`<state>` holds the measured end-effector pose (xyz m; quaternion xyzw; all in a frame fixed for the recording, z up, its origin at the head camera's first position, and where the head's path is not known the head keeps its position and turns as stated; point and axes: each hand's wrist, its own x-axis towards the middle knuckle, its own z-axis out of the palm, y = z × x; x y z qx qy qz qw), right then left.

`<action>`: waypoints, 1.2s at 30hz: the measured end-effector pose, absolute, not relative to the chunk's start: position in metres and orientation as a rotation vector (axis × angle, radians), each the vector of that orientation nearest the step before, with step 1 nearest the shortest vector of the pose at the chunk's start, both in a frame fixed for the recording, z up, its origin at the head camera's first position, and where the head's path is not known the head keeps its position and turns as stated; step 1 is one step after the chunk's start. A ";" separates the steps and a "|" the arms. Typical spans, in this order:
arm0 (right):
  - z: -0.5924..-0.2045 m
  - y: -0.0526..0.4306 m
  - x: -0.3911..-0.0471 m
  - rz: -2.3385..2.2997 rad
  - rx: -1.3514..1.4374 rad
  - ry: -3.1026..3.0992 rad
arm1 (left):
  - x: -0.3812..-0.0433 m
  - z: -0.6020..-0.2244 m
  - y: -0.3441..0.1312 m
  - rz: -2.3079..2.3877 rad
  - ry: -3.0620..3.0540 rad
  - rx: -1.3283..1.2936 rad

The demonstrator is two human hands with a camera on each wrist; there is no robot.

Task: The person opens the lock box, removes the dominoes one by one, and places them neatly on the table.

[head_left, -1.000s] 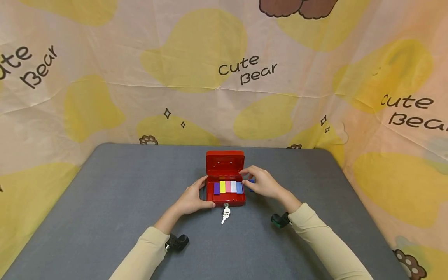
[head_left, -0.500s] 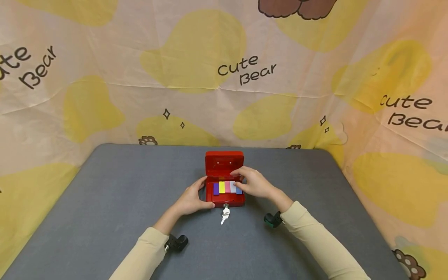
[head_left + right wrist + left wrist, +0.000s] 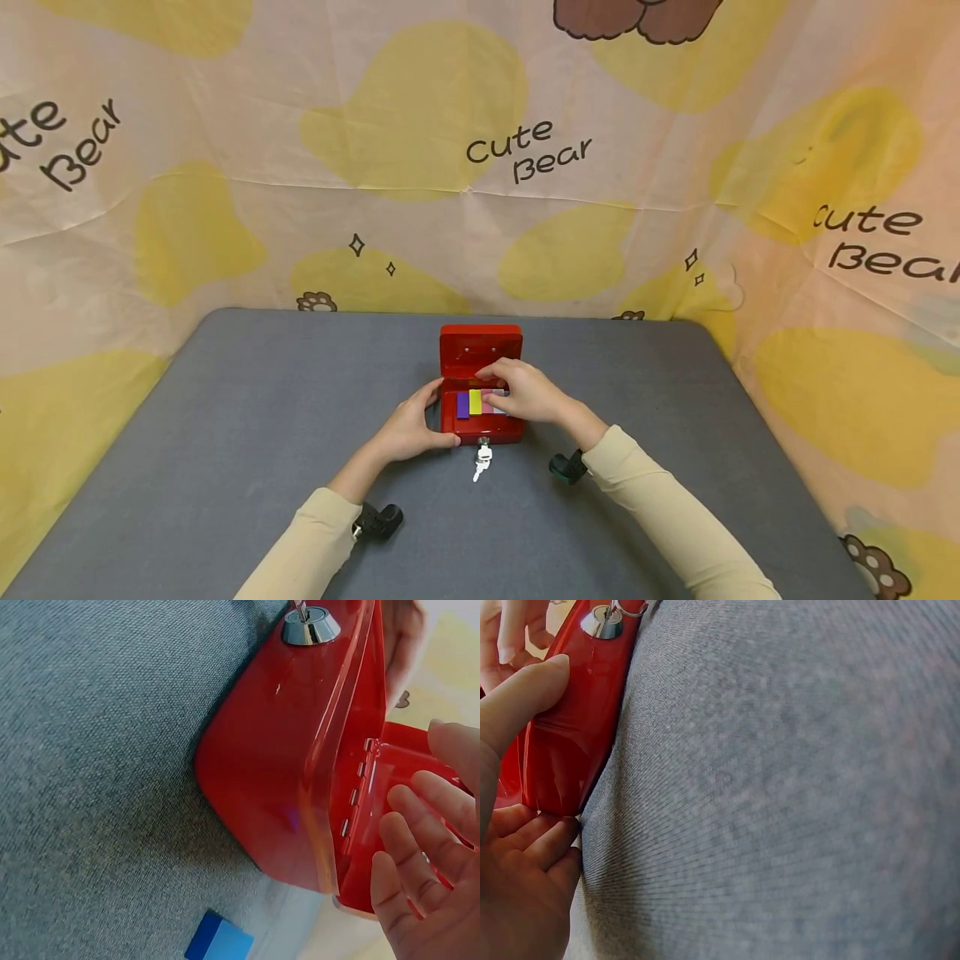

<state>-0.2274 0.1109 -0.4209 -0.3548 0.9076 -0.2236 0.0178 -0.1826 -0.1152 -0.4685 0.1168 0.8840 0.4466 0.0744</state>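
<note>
A small red cash box (image 3: 502, 436) stands with its lid (image 3: 457, 346) raised. Inside lie coloured blocks in a row: purple (image 3: 462, 406), yellow (image 3: 476, 402) and pink (image 3: 487, 409), with paler ones to the right, partly covered. My left hand (image 3: 408, 428) grips the box's left side, thumb at the front corner and fingers along the side. Over the row hovers my right hand (image 3: 528, 392), thumb tip overlapping the pink block in the head view. Its fingers (image 3: 409, 859) are spread and loosely bent before the lid in the right wrist view, holding nothing visible.
Keys (image 3: 483, 461) hang from the lock (image 3: 309, 627) on the box's front. A blue block (image 3: 225, 941) lies on the grey table (image 3: 300, 367), right of the box. Patterned cloth (image 3: 420, 125) rises behind the table's far edge.
My right hand has moved left across the row of blocks, from the box's right edge to over the pink block. The left hand and the box have kept their places.
</note>
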 end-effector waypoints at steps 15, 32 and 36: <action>-0.426 0.096 -0.227 -0.672 -1.137 2.779 | -0.183 -0.468 -0.116 1.333 2.668 0.352; -0.438 0.083 -0.227 -0.590 -1.126 2.789 | -0.183 -0.471 -0.115 1.333 2.674 0.372; -0.440 0.081 -0.226 -0.578 -1.109 2.786 | -0.182 -0.471 -0.115 1.336 2.676 0.376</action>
